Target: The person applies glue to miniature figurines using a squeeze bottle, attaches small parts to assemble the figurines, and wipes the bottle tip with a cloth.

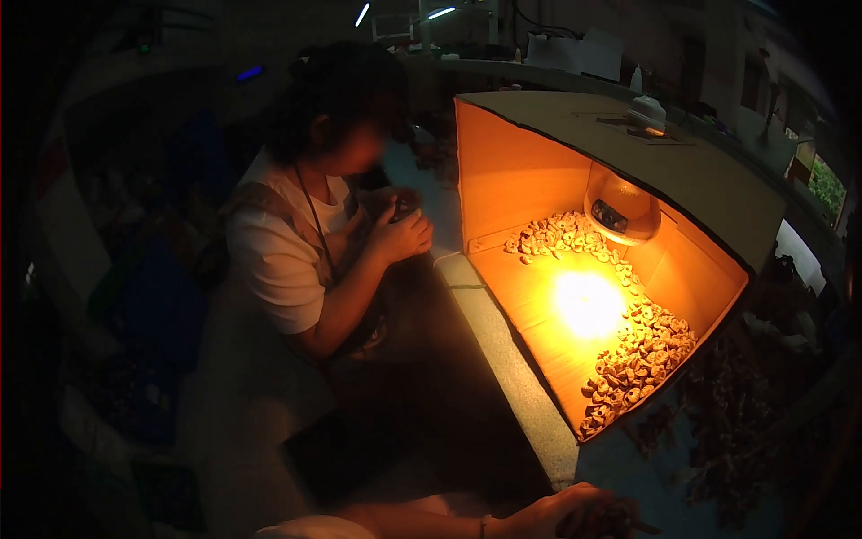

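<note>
From the lower edge my left forearm reaches to the right, with a thin band at the wrist. My left hand [558,510] is closed round a dark, reddish-brown lumpy thing [603,519], too dim to name. A short stick-like bit juts from its right side. The hand is just below the front corner of an open cardboard box [530,193]. My right hand is not in view. Inside the box, many small curled, tan, shell-like pieces [642,355] lie along the back and right side, round a glaring bright patch on its floor.
A lamp [624,207] hangs inside the box through its top. A pale table edge [498,350] runs along the box. To the left a person [296,242] in a white top holds something dark in both hands. Dark tangled bits [736,422] lie right of the box.
</note>
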